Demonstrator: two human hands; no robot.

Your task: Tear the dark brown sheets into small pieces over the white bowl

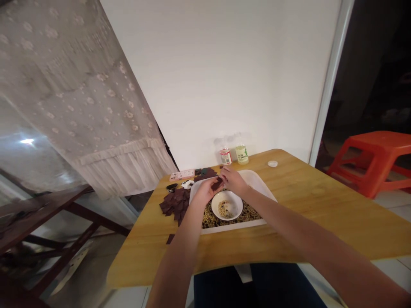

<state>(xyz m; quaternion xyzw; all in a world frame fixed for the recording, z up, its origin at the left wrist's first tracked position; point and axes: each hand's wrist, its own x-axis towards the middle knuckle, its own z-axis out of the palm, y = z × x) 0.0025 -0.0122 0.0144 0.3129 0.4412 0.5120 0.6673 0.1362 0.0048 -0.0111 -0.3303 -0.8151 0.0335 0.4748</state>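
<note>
Both my hands meet over the far part of a white tray that holds many small yellow and dark brown beads. A small, flat dark brown piece is gripped in my left hand. My right hand is closed beside that piece, its fingertips pinched together at its edge; what they pinch is too small to tell. Just below the hands, a white bowl with a few beads inside sits on the beads in the tray.
Dark brown squares are heaped left of the tray. A pink phone-like object lies behind them. Two labelled jars, one red-labelled and one greenish, stand by the wall. A white lid lies right; an orange stool stands beyond.
</note>
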